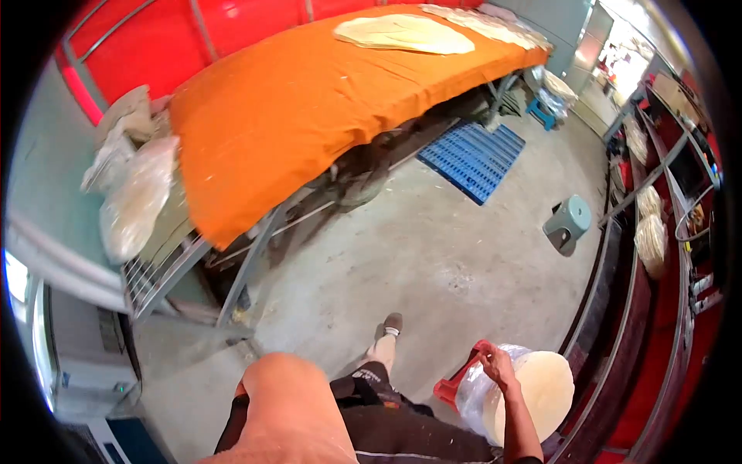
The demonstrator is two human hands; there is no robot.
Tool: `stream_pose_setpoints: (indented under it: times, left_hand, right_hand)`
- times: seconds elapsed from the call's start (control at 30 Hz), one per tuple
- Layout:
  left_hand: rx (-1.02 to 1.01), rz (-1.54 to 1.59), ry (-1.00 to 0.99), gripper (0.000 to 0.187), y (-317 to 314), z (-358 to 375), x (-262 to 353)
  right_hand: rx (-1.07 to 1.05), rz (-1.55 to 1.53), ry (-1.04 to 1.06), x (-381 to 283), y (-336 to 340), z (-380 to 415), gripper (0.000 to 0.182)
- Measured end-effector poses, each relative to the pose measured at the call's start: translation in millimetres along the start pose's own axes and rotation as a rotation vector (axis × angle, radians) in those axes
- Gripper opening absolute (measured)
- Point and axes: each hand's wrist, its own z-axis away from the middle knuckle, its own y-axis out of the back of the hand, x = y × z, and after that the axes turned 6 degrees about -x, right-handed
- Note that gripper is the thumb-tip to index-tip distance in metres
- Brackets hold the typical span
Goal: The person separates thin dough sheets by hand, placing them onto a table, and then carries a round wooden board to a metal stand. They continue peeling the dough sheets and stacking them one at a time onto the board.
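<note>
My right hand reaches down at the lower right. Its fingers are curled in at the rim of a red plastic stool and the edge of clear plastic wrap; exactly what they grip is too small to make out. Against that stool, inside the wrap, is a thick stack of pale, round, thin sheets, its flat top facing up. My right forearm crosses in front of the stack. Of my left side, only a bent bare arm shows at the bottom; the hand is out of sight.
A long table with an orange cloth stands ahead, bearing pale round sheets. On the floor are a blue plastic pallet and a grey-green stool. Plastic bags rest at left. Metal racks line the right.
</note>
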Motion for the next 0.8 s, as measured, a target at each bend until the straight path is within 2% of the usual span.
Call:
stream_pose_setpoints:
  times: [0.07,0.1,0.17,0.2,0.23,0.27,0.33,0.4,0.47,0.5,0.57,0.6,0.63,0.67,0.7,0.73,0.77,0.8]
  left_hand:
    - [-0.038,-0.001,-0.043,0.026,61.6,-24.9,-7.2]
    - [-0.066,0.000,-0.064,0.025,93.4,-40.1,-5.9]
    - [-0.109,-0.015,-0.086,0.024,156.1,-72.0,-6.7]
    - [-0.128,-0.015,-0.094,0.024,187.0,-91.3,-7.6]
    - [-0.146,-0.021,-0.105,0.024,218.1,-112.3,-8.5]
    - [-0.163,-0.028,-0.114,0.023,248.9,-133.1,-9.5]
    - [-0.208,-0.060,-0.144,0.023,308.6,-170.8,-12.9]
    - [-0.235,-0.117,-0.190,0.022,367.7,-201.8,-18.6]
    - [-0.240,-0.215,-0.250,0.022,424.3,-230.1,-24.3]
    - [-0.242,-0.286,-0.295,0.021,452.5,-245.0,-32.5]
    - [-0.199,-0.462,-0.350,0.021,511.3,-280.4,-58.7]
    - [-0.099,-0.680,-0.343,0.021,545.6,-300.7,-84.9]
    - [0.002,-0.895,-0.319,0.022,579.0,-321.4,-110.3]
    - [0.151,-1.261,-0.001,0.021,613.9,-341.4,-106.3]
    - [0.533,-1.284,-0.006,0.014,652.6,-366.6,-129.1]
    - [0.907,-1.217,-0.016,0.012,691.0,-391.0,-152.4]
    - [1.220,-0.891,0.109,0.013,719.5,-398.8,-152.5]
    - [1.237,-0.672,0.098,0.007,755.2,-388.6,-149.4]
  right_hand:
    - [-0.016,-0.158,-0.053,30.1,11.7,-43.4,0.016]
    - [0.040,0.029,-0.116,57.5,9.3,-58.8,0.018]
    - [0.007,0.066,-0.161,89.1,21.3,-68.1,0.021]
    - [-0.239,0.240,-0.235,117.9,25.5,-71.1,0.024]
    - [-0.370,0.330,-0.253,137.8,33.0,-73.0,0.026]
    - [-0.424,0.260,-0.246,158.5,40.9,-72.9,0.028]
    - [-0.262,0.086,-0.279,153.3,73.3,-82.7,0.030]
    - [-0.167,-0.147,-0.691,147.9,101.9,-108.6,0.028]
    - [-0.111,-0.359,-0.870,176.0,106.8,-141.5,0.026]
    - [-0.188,-0.234,-0.854,181.1,123.2,-168.7,0.026]
    - [-0.304,-0.113,-0.612,308.9,67.3,-189.6,0.029]
    - [-0.371,-0.009,-0.448,377.4,46.8,-205.5,0.030]
    - [-0.404,0.142,-0.270,401.2,57.1,-252.2,0.032]
    - [-0.457,0.011,-0.234,441.7,96.6,-294.9,0.032]
    - [-0.513,-0.124,-0.205,443.5,165.6,-353.4,0.032]
    - [-0.411,0.179,-0.426,350.5,272.2,-430.9,0.028]
    - [-0.294,0.296,-0.500,335.0,328.9,-493.6,0.026]
    - [-0.167,0.303,-0.447,319.1,392.8,-553.5,0.018]
